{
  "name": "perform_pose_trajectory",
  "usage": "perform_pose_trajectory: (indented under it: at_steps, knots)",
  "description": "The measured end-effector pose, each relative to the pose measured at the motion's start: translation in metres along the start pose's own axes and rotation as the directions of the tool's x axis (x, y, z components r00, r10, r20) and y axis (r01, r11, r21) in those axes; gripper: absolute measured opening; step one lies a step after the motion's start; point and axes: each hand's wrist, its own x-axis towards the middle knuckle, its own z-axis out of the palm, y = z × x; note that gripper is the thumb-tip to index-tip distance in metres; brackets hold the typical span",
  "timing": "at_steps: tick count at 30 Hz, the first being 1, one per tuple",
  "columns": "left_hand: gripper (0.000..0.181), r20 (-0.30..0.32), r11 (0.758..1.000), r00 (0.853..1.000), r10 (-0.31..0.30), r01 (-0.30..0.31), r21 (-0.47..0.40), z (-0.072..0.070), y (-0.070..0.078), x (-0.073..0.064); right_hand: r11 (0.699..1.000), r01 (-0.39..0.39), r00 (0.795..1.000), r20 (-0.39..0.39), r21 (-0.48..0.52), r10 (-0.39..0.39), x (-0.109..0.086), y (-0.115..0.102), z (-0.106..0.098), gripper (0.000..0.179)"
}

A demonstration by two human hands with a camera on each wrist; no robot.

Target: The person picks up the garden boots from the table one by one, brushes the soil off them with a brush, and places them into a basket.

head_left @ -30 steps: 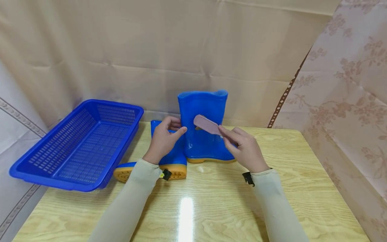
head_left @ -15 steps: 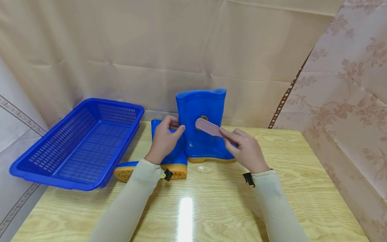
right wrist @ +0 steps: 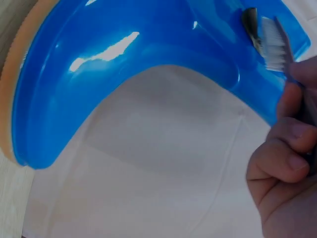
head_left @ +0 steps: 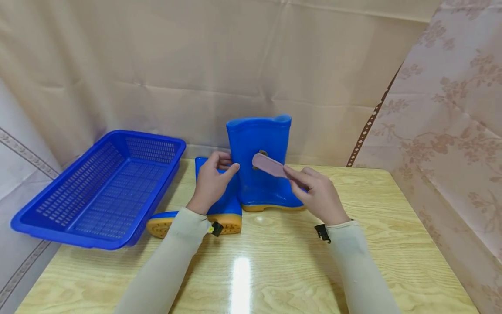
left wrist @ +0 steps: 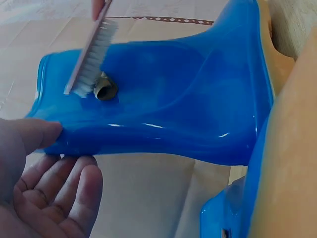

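Observation:
A blue rain boot (head_left: 256,135) with a yellow-orange sole stands upright on the table. My left hand (head_left: 213,179) holds the back edge of its shaft, thumb on the near side and fingers against the edge, as the left wrist view (left wrist: 54,183) shows. My right hand (head_left: 319,194) grips a brush (head_left: 268,165) with a pinkish back and white bristles (right wrist: 272,44). The bristles face the shaft, right beside a small dark brownish patch (left wrist: 105,88); whether they touch it I cannot tell. A second blue boot (head_left: 227,203) lies on its side under my left forearm, sole towards me.
A blue plastic basket (head_left: 157,218) with slotted walls stands at the left of the wood-grain table (head_left: 282,261). Beige cloth (head_left: 196,65) hangs behind the table, and a floral cloth (head_left: 462,131) borders the right side.
The brush has moved slightly down along the shaft, uncovering the dark patch above it. The upright boot has shifted a little to the left. The hands keep their holds.

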Motion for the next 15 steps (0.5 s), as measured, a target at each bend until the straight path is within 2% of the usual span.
perform_pose_trajectory:
  at_steps: [8, 12, 15]
  knots:
    - [0.031, 0.066, 1.000, 0.997, 0.029, -0.030, 0.002, 0.0004, 0.0039, -0.0032, 0.997, 0.073, 0.996, -0.052, 0.014, -0.072, -0.0005, -0.0037, 0.0072, 0.045]
    - [0.030, 0.064, 0.999, 0.997, 0.038, -0.039, 0.009, 0.0004, 0.0058, -0.0032, 0.997, 0.074, 0.996, -0.057, -0.010, -0.075, -0.0007, -0.0043, 0.0092, 0.043]
    - [0.029, 0.046, 1.000, 0.999, 0.023, -0.024, 0.015, 0.0002, 0.0061, -0.0028, 0.998, 0.047, 0.997, -0.055, -0.030, -0.048, -0.0011, -0.0032, 0.0098, 0.040]
